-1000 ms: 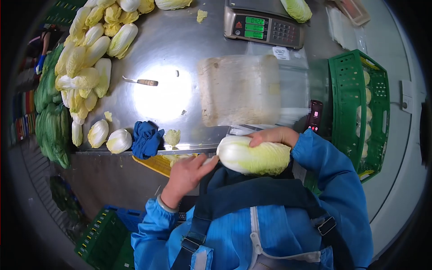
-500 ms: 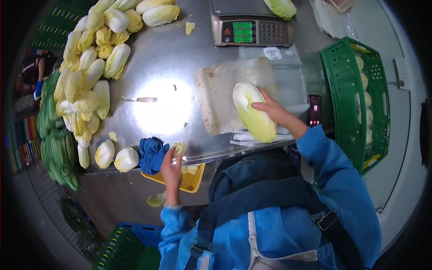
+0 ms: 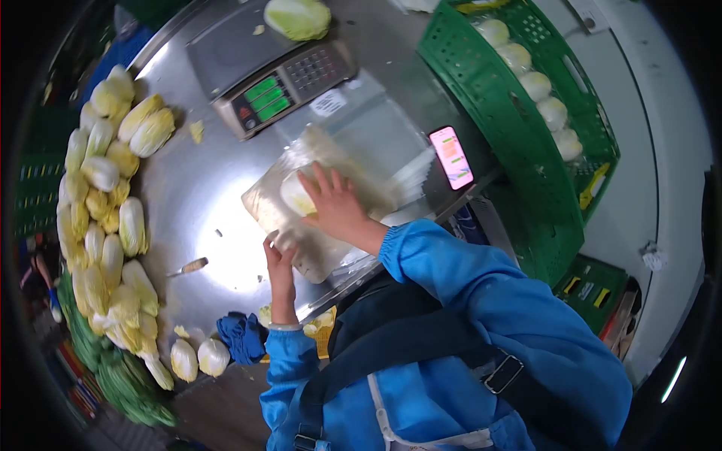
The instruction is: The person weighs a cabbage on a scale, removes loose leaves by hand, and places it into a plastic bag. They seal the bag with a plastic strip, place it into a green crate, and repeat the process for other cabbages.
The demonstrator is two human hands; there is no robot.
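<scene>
A napa cabbage (image 3: pixel 295 194) lies on a pale pad (image 3: pixel 263 197) covered by clear plastic film (image 3: pixel 316 263). My right hand (image 3: pixel 337 204) rests over the cabbage, its fingers spread across the top and partly covering it. At the pad's near left corner, my left hand (image 3: pixel 281 263) has thumb and fingers curled at the film's edge; the exact grip is blurred. Right of the pad are flat clear bags (image 3: pixel 383 120). A small wooden-handled knife (image 3: pixel 194 265) lies to the left on the steel table (image 3: pixel 177 225).
A pile of napa cabbages (image 3: pixel 105 218) lines the left side. Another cabbage (image 3: pixel 298 18) sits on the scale (image 3: pixel 278 86). A green crate (image 3: pixel 496 143) with wrapped cabbages stands right, beside a lit phone (image 3: pixel 451 158). A blue cloth (image 3: pixel 241 338) lies at the near edge.
My right hand has brought the cabbage down onto the film-covered pad. My left hand has left the leaf piece near the blue cloth and moved to the film. The head view has turned.
</scene>
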